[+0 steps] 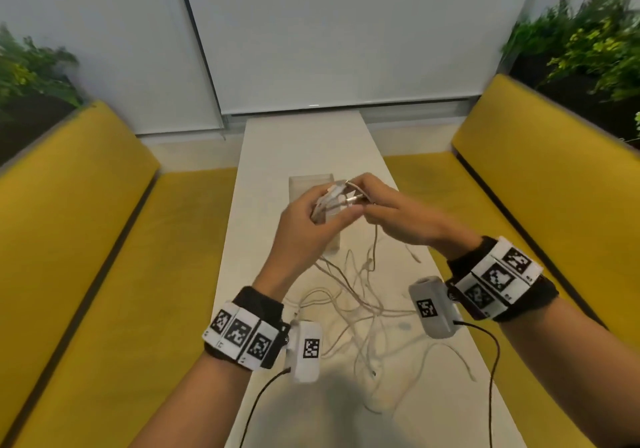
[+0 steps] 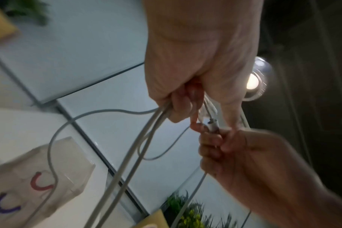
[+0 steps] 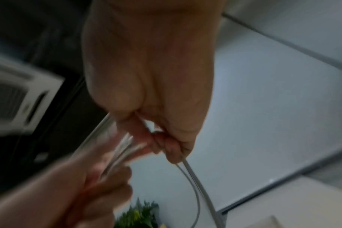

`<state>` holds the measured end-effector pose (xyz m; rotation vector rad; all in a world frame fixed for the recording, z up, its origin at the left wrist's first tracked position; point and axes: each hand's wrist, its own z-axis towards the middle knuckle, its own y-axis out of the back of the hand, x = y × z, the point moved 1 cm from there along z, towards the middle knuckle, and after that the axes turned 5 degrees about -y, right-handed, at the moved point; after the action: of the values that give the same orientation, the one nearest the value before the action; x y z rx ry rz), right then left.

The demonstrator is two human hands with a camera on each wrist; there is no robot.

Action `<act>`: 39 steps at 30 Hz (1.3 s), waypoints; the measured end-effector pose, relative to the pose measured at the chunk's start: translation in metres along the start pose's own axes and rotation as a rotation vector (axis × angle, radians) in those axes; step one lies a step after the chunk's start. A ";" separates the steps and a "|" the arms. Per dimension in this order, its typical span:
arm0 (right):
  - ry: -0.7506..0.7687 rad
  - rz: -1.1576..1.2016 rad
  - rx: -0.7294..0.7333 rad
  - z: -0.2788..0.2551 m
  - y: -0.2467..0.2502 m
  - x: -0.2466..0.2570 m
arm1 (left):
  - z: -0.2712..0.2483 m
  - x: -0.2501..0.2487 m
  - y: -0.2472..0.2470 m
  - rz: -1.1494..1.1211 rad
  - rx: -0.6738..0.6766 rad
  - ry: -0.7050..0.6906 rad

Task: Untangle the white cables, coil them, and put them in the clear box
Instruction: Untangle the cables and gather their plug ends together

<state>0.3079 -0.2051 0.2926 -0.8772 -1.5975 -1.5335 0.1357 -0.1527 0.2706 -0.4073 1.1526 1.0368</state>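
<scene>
Both hands are raised over the narrow white table. My left hand grips a small coil of white cable, and several strands hang down from its fist. My right hand pinches the same cable near its silver plug, right against the left hand's fingers. A loose tangle of white cables lies on the table below the wrists. The clear box stands just beyond the hands, partly hidden by them.
Yellow bench seats run along both sides of the table. Green plants stand behind the backrests. A white blind closes off the far end. Black leads trail from the wrist cameras.
</scene>
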 end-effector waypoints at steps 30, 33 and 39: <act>-0.237 -0.331 -0.064 -0.032 -0.007 -0.160 | 0.023 -0.074 0.105 -0.507 -0.650 -0.151; -0.268 -0.314 -0.105 -0.028 0.010 -0.156 | 0.021 -0.056 0.109 -0.235 -0.536 -0.033; -0.762 -0.521 0.621 -0.036 0.038 -0.131 | 0.000 -0.040 0.099 -0.246 0.328 0.071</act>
<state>0.4071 -0.2372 0.1979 -0.7448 -2.8260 -0.8941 0.0519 -0.1216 0.3280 -0.3162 1.2749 0.6105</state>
